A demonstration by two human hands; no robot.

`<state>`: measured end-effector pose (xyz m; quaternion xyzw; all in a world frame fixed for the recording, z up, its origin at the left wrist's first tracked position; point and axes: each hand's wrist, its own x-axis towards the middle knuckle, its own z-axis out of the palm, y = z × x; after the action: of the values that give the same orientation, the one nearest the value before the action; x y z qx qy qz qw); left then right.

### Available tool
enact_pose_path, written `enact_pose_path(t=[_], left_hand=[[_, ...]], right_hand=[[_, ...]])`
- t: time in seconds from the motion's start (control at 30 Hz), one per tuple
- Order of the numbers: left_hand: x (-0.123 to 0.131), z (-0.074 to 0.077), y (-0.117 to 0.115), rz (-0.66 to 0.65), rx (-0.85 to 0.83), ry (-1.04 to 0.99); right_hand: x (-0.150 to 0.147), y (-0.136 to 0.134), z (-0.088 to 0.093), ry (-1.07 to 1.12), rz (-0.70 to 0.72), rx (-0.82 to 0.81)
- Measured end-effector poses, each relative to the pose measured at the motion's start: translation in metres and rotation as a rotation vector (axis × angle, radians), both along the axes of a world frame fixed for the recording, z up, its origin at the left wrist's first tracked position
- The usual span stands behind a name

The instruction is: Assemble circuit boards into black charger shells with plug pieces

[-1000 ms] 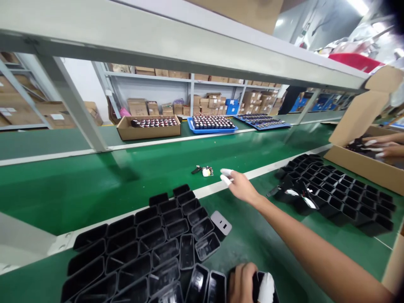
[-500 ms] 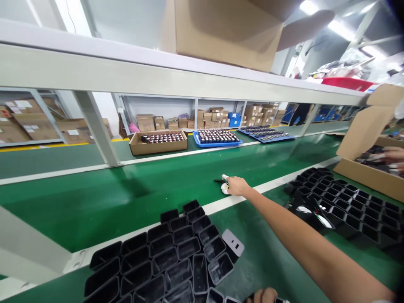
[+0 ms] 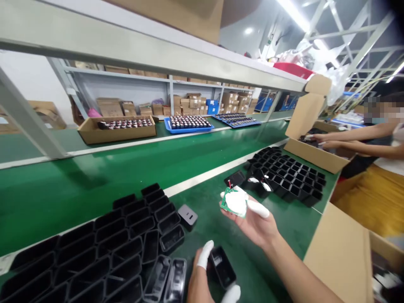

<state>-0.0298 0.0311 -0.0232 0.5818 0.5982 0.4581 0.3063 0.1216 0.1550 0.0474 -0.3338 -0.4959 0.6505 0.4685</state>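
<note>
Both hands are apart, each with something in its grip. My right hand (image 3: 257, 225) is turned palm up above the bench (image 3: 208, 225), holding a green circuit board (image 3: 225, 200) between the thumb and the fingers underneath. White patch (image 3: 236, 203) covers most of the board's upper face, and a bit of red wire (image 3: 229, 184) stands at its far edge. Just beyond is a dark flat piece (image 3: 235, 179); I cannot tell whether it joins the board.

Lower down, my left hand (image 3: 199, 275) curls around a black case (image 3: 223, 266), thumb along one side and another fingertip at the near end. The case is hollow, its mouth facing up. White covers (image 3: 205, 252) sheathe several of my fingertips.

To the left of that hand, rows of black cases (image 3: 110, 240) stand packed together, and a grey-topped block (image 3: 188, 215) with two slots sits just beside them. Another cluster of cases (image 3: 284, 172) stands farther right, near a cardboard box (image 3: 315, 155) where a co-worker's hands (image 3: 328, 144) reach in. Across the green belt (image 3: 142, 164) are a cardboard tray (image 3: 118, 136) and two blue trays (image 3: 189, 131).
</note>
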Motion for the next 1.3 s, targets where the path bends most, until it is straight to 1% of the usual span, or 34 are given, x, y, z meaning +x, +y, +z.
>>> enact_pose_path(t=[0.1, 0.17, 0.23, 0.33, 0.4, 0.43, 0.53, 0.6, 0.67, 0.73, 0.83, 0.87, 0.93, 1.03, 1.1, 1.17, 1.23, 1.3], left_hand=[[0.002, 0.009, 0.004, 0.026, -0.043, -0.071], [0.003, 0.016, 0.002, 0.056, -0.064, -0.112], [0.004, 0.023, -0.004, 0.063, -0.081, -0.170], [0.008, 0.035, -0.018, 0.011, -0.049, -0.335], [0.010, 0.044, -0.025, -0.013, -0.019, -0.414], [0.010, 0.049, -0.026, -0.010, -0.011, -0.406], [0.004, 0.065, -0.024, -0.004, -0.026, -0.268], [-0.001, 0.073, -0.020, -0.051, -0.076, -0.198], [-0.004, 0.079, -0.017, -0.124, -0.171, -0.259], [-0.005, 0.080, -0.018, -0.192, -0.282, -0.447], [-0.005, 0.076, -0.024, -0.310, -0.447, -0.748], [-0.005, 0.073, -0.027, -0.339, -0.476, -0.807], [-0.006, 0.069, -0.031, -0.365, -0.487, -0.862], [-0.006, 0.064, -0.034, -0.365, -0.392, -0.853], [-0.004, 0.061, -0.033, -0.375, -0.290, -0.758], [-0.002, 0.059, -0.031, -0.354, -0.200, -0.622], [-0.001, 0.058, -0.029, -0.331, -0.149, -0.525], [-0.002, 0.060, -0.027, -0.320, -0.100, -0.493]], right_hand=[[0.019, -0.039, 0.000, 0.121, -0.049, -0.054], [0.029, -0.062, -0.003, 0.169, -0.074, -0.041], [0.037, -0.081, -0.008, 0.169, -0.047, -0.004], [0.043, -0.103, -0.012, 0.154, 0.025, 0.063], [0.044, -0.111, -0.011, 0.118, 0.049, 0.083], [0.043, -0.114, -0.010, 0.106, 0.053, 0.086], [0.039, -0.117, -0.006, 0.138, 0.023, 0.084], [0.035, -0.116, -0.006, 0.218, -0.036, 0.069], [0.033, -0.114, -0.008, 0.290, -0.091, 0.044], [0.032, -0.111, -0.012, 0.334, -0.121, 0.024], [0.033, -0.108, -0.016, 0.331, -0.148, 0.011], [0.034, -0.108, -0.017, 0.322, -0.157, 0.021], [0.035, -0.111, -0.018, 0.301, -0.166, 0.060], [0.038, -0.118, -0.014, 0.248, -0.130, 0.116], [0.040, -0.122, -0.009, 0.173, -0.056, 0.156], [0.041, -0.123, -0.003, 0.102, 0.022, 0.213], [0.041, -0.123, 0.003, 0.054, 0.039, 0.306], [0.040, -0.121, 0.009, -0.011, 0.030, 0.400]])
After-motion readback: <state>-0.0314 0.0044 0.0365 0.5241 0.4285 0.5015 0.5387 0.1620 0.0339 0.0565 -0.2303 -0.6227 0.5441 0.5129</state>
